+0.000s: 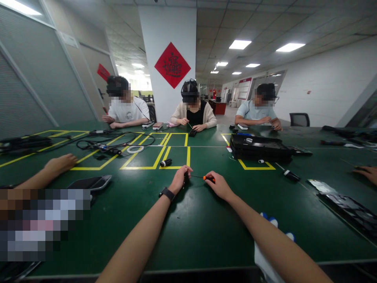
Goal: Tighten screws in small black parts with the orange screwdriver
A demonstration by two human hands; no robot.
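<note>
Above the green table (pixel 203 236), my right hand (pixel 220 186) is closed around the orange-and-black handle of a screwdriver (pixel 206 178). Its thin shaft points left, with the tip at my left hand (pixel 177 180). My left hand, with a dark band on the wrist, is closed on a small dark part (pixel 185 181); the fingers hide most of it, so its kind cannot be made out. Just beyond the left hand lies a short black-and-white cylinder (pixel 165 162).
Stacked black trays (pixel 260 148) stand at the right, near another screwdriver (pixel 291 175). Tangled cables (pixel 101 143) lie at the left. A co-worker's arm (pixel 50 171) reaches in from the left, another hand (pixel 366 173) from the right. Several people sit opposite. White-and-blue cloth (pixel 262 255) is under my right forearm.
</note>
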